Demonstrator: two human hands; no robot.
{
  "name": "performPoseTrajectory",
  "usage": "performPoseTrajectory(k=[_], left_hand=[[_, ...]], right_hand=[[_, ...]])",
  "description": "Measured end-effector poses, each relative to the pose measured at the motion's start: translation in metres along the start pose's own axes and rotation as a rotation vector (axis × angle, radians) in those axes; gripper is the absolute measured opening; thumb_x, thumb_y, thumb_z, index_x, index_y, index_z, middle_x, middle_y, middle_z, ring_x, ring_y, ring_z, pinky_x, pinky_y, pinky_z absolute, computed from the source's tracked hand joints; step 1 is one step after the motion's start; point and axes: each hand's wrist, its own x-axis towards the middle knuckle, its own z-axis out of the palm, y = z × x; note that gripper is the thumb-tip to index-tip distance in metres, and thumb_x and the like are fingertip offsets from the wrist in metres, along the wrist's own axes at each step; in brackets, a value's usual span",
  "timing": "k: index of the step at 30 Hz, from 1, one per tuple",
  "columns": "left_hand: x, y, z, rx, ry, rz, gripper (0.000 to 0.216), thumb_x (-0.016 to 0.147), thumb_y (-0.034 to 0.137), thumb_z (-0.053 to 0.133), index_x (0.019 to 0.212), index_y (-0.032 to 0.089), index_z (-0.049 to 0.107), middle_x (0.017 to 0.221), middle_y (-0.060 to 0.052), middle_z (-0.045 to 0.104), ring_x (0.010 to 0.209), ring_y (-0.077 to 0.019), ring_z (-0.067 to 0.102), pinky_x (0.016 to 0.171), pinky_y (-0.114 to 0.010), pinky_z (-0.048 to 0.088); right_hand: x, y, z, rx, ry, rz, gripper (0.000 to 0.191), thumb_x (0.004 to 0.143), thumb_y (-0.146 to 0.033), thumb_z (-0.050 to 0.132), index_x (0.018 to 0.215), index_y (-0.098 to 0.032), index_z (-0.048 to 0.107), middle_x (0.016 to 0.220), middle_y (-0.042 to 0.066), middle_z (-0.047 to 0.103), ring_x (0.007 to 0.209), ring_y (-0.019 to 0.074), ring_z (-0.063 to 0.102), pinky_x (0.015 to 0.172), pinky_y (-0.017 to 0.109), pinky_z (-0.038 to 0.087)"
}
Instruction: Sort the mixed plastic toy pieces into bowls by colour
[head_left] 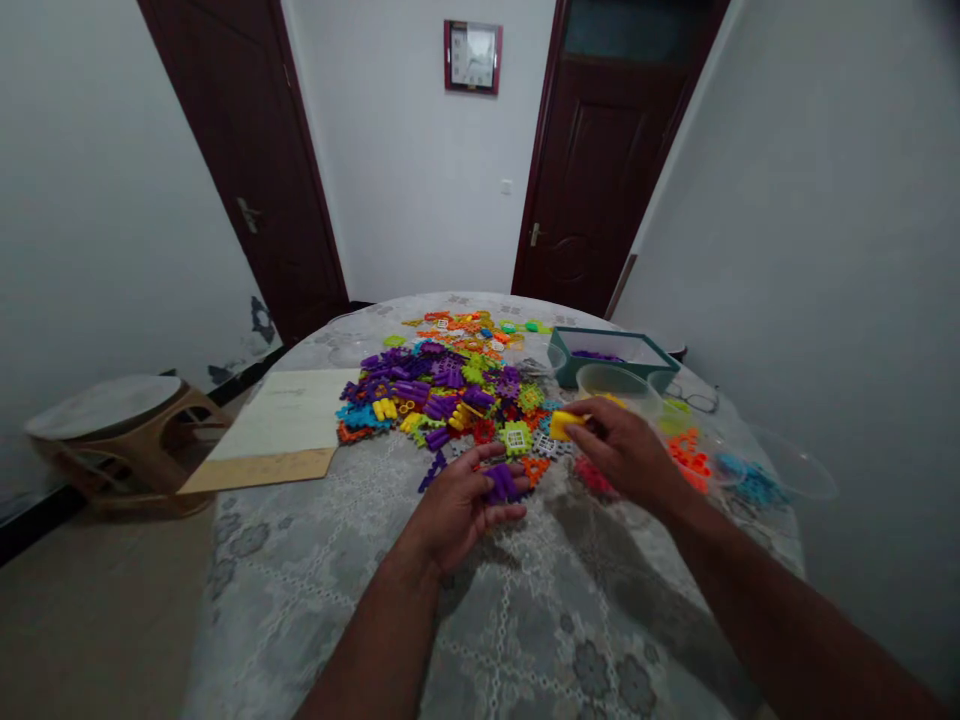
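Left hand: palm up, thumb resting on a purple piece against the fingers — over the table, just before the pile.
Right hand: pinching a yellow piece between thumb and fingers.
Pile: mixed plastic pieces, much purple, mid-table and spreading toward the far edge.
Right edge: teal box farther back; orange pieces and blue pieces nearer.
Left edge: pale sheet — one corner juts past.

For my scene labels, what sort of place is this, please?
Probably a room in a home: a patterned tablecloth, a low stool and a dark panelled door suggest it.
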Motion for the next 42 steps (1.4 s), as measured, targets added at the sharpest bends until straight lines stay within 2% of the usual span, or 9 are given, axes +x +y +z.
performPoseTrajectory(k=[7,13,17,21,25,28,31,35,42], left_hand=[[0.0,-0.001,-0.002,-0.015,-0.018,0.022,0.055,0.089,0.009,0.067,0.141,0.02,0.053,0.133,-0.02,0.07,0.116,-0.032,0.073,0.078,-0.041,0.068],[0.002,-0.001,-0.003,-0.008,0.017,0.042,0.055,0.089,0.013,0.074,0.141,0.02,0.057,0.125,-0.018,0.072,0.108,-0.0293,0.075,0.077,-0.039,0.068],[0.004,-0.002,-0.003,0.025,0.053,0.064,0.055,0.085,0.018,0.081,0.136,0.019,0.062,0.118,-0.015,0.073,0.098,-0.0254,0.076,0.074,-0.038,0.068],[0.004,-0.002,-0.001,0.107,0.058,0.081,0.058,0.082,0.023,0.085,0.136,0.018,0.062,0.119,-0.016,0.072,0.096,-0.0243,0.075,0.072,-0.036,0.068],[0.002,0.001,0.004,0.192,0.031,0.07,0.06,0.082,0.028,0.085,0.136,0.018,0.061,0.118,-0.016,0.073,0.092,-0.0233,0.074,0.07,-0.034,0.066],[0.002,0.002,0.004,0.235,0.027,0.053,0.061,0.081,0.033,0.086,0.134,0.017,0.061,0.106,-0.013,0.075,0.084,-0.0223,0.074,0.069,-0.033,0.064],[0.002,0.002,0.001,0.253,0.018,0.06,0.061,0.08,0.038,0.087,0.131,0.017,0.062,0.1,-0.011,0.075,0.075,-0.0204,0.074,0.068,-0.033,0.062],[0.001,0.0,0.0,0.311,-0.018,0.068,0.053,0.082,0.039,0.084,0.126,0.017,0.064,0.094,-0.009,0.075,0.07,-0.0187,0.072,0.07,-0.034,0.062],[0.006,0.002,0.001,0.382,0.199,0.191,0.041,0.08,0.05,0.081,0.101,0.018,0.069,0.077,-0.003,0.069,0.057,-0.0132,0.062,0.056,-0.026,0.055]], right_hand=[[0.04,0.123,-0.039,-0.544,0.151,0.08,0.033,0.093,-0.03,0.052,0.112,-0.015,0.074,0.111,0.018,0.075,0.102,0.0303,0.068,0.094,0.044,0.052],[0.045,0.151,-0.047,-0.602,0.163,0.138,0.034,0.091,-0.025,0.053,0.113,-0.012,0.074,0.111,0.02,0.075,0.103,0.0313,0.069,0.095,0.045,0.053],[0.042,0.136,-0.046,-0.582,0.209,0.135,0.034,0.095,-0.026,0.05,0.116,-0.013,0.073,0.116,0.018,0.075,0.103,0.0291,0.07,0.096,0.044,0.053],[0.022,0.077,-0.031,-0.305,0.17,0.095,0.029,0.099,-0.033,0.054,0.111,-0.017,0.074,0.109,0.012,0.077,0.089,0.0231,0.071,0.089,0.04,0.056],[-0.015,0.001,-0.004,0.105,-0.109,0.054,0.03,0.101,-0.037,0.058,0.124,-0.023,0.071,0.11,0.007,0.076,0.087,0.0187,0.07,0.08,0.035,0.056],[-0.034,-0.031,0.018,0.333,-0.251,0.076,0.032,0.1,-0.032,0.062,0.129,-0.025,0.069,0.114,0.006,0.076,0.095,0.0187,0.071,0.082,0.033,0.057],[-0.043,-0.036,0.032,0.518,-0.27,0.137,0.034,0.096,-0.029,0.066,0.13,-0.025,0.069,0.113,0.005,0.075,0.097,0.0192,0.07,0.084,0.034,0.057],[-0.046,-0.032,0.038,0.716,-0.323,0.259,0.033,0.094,-0.034,0.068,0.126,-0.023,0.067,0.098,0.004,0.073,0.084,0.0172,0.068,0.069,0.029,0.056],[-0.009,0.008,0.001,0.647,-0.472,0.3,0.026,0.088,-0.03,0.069,0.112,-0.021,0.07,0.083,-0.001,0.068,0.064,0.0112,0.059,0.055,0.022,0.048]])
